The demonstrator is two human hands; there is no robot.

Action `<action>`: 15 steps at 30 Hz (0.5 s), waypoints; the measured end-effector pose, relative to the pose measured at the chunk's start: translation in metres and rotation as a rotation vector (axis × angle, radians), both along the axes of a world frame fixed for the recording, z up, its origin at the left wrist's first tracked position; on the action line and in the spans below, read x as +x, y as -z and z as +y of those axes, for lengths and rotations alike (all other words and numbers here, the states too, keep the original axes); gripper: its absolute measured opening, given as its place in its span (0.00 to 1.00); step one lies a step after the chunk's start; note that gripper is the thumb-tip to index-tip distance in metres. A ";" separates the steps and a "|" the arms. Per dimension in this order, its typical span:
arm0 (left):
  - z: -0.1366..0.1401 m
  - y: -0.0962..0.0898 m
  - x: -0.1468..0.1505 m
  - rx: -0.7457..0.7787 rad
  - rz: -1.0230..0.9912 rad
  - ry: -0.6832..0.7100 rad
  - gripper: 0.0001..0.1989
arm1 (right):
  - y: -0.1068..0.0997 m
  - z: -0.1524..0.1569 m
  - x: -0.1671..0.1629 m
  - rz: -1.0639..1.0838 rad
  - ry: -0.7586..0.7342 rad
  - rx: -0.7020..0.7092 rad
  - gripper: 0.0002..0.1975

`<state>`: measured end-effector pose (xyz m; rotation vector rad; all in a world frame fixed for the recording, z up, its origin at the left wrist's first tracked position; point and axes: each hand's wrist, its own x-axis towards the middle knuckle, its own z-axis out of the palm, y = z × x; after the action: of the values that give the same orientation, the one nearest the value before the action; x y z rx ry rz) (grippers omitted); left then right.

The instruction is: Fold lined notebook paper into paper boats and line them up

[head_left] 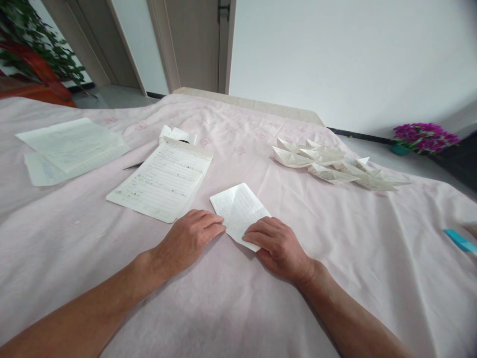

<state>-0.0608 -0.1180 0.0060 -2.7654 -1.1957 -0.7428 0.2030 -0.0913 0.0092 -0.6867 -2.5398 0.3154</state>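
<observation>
A folded sheet of white paper [241, 206] with faint ruled lines lies on the pink cloth in front of me, a crease running down from its top corner. My right hand [278, 244] is closed on the paper's lower right edge, fingers on top and the thumb hidden beneath. At its lower left edge rests my left hand [196, 232], fingers pressed together with their tips touching the paper. Whether those fingertips pinch the edge or only press on it is hard to see. Several folded paper boats [328, 164] sit in a cluster farther back on the right.
A handwritten pad of paper [160, 181] lies left of centre, with a dark pointed object [133, 166] partly under it. Loose sheets [74, 146] are at far left. A blue strip [460, 240] shows at the right edge. Purple flowers [425, 136] stand beyond the cloth.
</observation>
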 end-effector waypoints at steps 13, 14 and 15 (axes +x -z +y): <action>0.009 0.001 0.011 -0.327 -0.543 -0.024 0.06 | -0.009 0.001 -0.002 0.092 0.029 0.053 0.17; 0.010 0.000 0.010 -0.414 -0.610 -0.039 0.06 | -0.008 0.005 0.001 0.130 0.049 0.035 0.18; 0.012 0.000 0.009 -0.506 -0.654 -0.049 0.07 | -0.007 0.009 0.004 0.171 0.067 0.028 0.19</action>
<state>-0.0517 -0.1062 0.0061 -2.9381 -1.7539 -1.6276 0.2075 -0.0824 0.0159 -0.7023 -2.3500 0.3016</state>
